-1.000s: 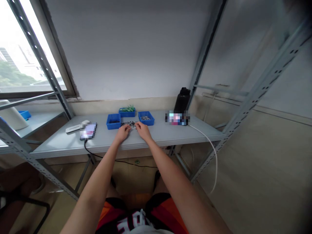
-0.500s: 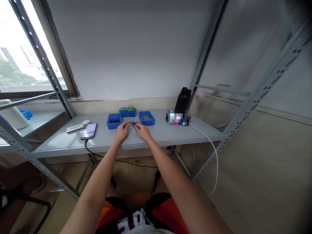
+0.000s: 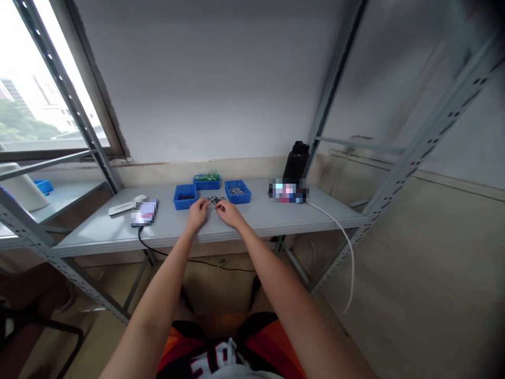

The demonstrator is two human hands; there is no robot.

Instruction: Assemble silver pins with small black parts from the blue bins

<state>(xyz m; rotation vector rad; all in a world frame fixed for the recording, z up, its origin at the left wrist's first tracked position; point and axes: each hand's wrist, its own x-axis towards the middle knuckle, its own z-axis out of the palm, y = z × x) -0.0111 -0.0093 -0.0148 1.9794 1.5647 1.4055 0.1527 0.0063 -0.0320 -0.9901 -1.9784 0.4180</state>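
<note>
My left hand point(image 3: 198, 213) and my right hand point(image 3: 229, 213) rest at the front of the grey shelf, close together. Between and just behind their fingertips lies a small pile of black and silver pieces point(image 3: 216, 200), too small to name. The fingers of both hands are pinched; whatever sits in them is too tiny to make out. Left of the pile stands a blue bin point(image 3: 174, 203) with dark pieces inside. To the right is a blue bin point(image 3: 248, 197) holding silvery pieces. Behind them, another blue bin point(image 3: 207, 185) contains green strips.
A phone point(image 3: 144, 212) with a black cable and a white device point(image 3: 121, 208) lie on the left of the shelf point(image 3: 268, 218). On the right, a black bottle point(image 3: 296, 162) stands behind a blurred screen device point(image 3: 288, 191) with a white cable. Metal posts frame both sides.
My right hand has shifted slightly left, nearer to my left hand. The left hand and the bins stay in place.
</note>
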